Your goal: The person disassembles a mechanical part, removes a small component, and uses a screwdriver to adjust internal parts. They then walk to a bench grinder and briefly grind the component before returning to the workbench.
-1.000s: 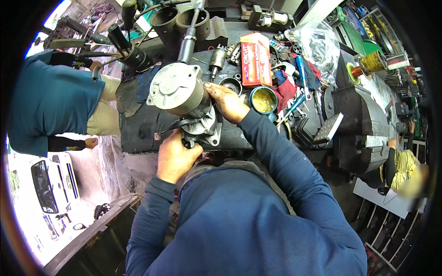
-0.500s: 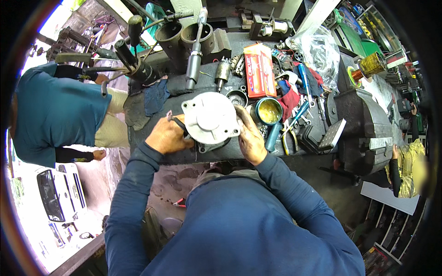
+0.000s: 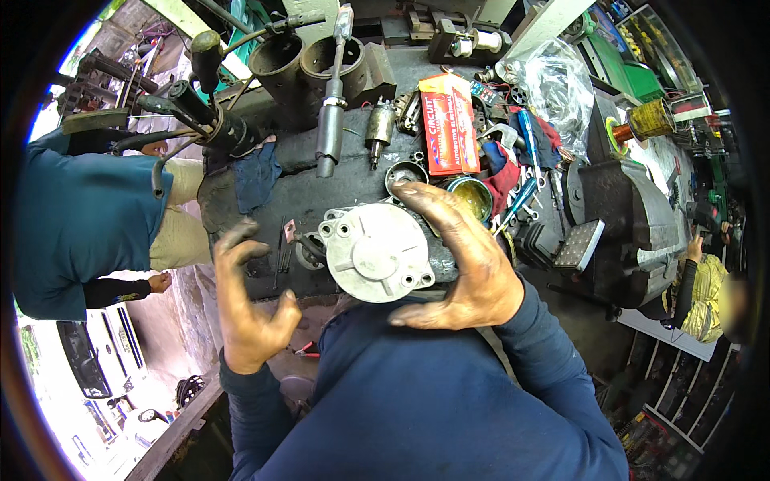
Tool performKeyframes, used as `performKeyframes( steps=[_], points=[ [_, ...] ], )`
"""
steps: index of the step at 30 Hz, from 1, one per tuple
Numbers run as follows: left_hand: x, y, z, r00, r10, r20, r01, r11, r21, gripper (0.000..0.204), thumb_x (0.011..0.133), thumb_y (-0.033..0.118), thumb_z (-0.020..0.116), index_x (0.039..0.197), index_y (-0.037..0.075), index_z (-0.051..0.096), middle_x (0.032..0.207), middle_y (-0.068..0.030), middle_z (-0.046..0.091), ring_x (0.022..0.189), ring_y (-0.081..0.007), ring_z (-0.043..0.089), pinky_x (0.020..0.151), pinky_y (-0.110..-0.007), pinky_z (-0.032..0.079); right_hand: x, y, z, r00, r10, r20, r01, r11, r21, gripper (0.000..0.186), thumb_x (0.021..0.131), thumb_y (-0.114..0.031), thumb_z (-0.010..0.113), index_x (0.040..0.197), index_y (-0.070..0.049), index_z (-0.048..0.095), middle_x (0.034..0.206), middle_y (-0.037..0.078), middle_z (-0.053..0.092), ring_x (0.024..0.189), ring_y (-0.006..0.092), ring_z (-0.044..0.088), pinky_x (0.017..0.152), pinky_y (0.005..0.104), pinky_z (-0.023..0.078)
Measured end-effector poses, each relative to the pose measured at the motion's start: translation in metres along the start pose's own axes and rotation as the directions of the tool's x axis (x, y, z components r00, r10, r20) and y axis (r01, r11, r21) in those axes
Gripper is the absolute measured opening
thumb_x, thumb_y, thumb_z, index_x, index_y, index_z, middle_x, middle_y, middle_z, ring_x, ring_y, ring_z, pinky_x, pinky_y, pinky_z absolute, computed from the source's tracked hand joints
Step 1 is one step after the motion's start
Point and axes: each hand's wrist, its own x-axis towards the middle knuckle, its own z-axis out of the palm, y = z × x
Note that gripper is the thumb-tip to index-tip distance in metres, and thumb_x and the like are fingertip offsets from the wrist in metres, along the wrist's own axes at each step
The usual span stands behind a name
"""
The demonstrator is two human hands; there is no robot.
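A starter motor (image 3: 377, 248) sits near the bench's front edge, its round pale-grey metal cover facing up. On its left side a dark terminal with a small copper-coloured tab (image 3: 289, 231) sticks out. My left hand (image 3: 250, 301) is open to the left of the motor, fingers curved and apart, holding nothing. My right hand (image 3: 473, 260) curves open around the motor's right side, thumb and fingers spread; whether a fingertip touches the cover I cannot tell. Behind the right hand, partly hidden by it, is a teal tin of yellowish grease (image 3: 472, 196). A ring-shaped metal part (image 3: 405, 174) lies behind the motor.
An armature (image 3: 380, 132), a red box (image 3: 449, 124), blue-handled tools (image 3: 525, 132) and a clear plastic bag (image 3: 557, 96) lie farther back. Two metal cylinders (image 3: 277, 64) stand at the back left. A person in a teal shirt (image 3: 88, 216) is at left, another person (image 3: 706, 297) far right.
Both hands have let go of the starter motor and opened. My left hand moved left and nearer to me; the motor now sits lower in the picture, closer to my body.
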Motion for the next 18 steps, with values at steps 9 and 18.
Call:
performKeyframes(
  steps=[9,18],
  points=[
    [0.036,0.007,0.031,0.944,0.322,0.068,-0.283,0.898,-0.336,0.111,0.062,0.027,0.097,0.151,0.004,0.034,0.145,-0.0272,0.055,0.145,-0.0436,0.042,0.12,-0.057,0.031,0.018,-0.006,0.026,0.979,-0.006,-0.203,0.059,0.964,0.259,0.1,0.059,-0.031,0.1,0.14,0.004,0.053,0.135,0.021,0.063,0.121,0.0384,0.063,0.104,0.047,0.048],
    [0.042,0.0,0.033,0.943,0.245,0.226,-0.204,0.96,-0.19,0.109,0.054,0.035,0.1,0.144,0.0,0.049,0.141,-0.0213,0.059,0.136,-0.0433,0.052,0.115,-0.055,0.038,-0.012,0.001,-0.025,0.625,0.382,-0.681,-0.153,0.915,0.374,0.134,0.057,-0.059,0.098,0.155,0.005,0.033,0.146,0.02,0.052,0.135,0.0309,0.054,0.115,0.0435,0.043]
  ],
)
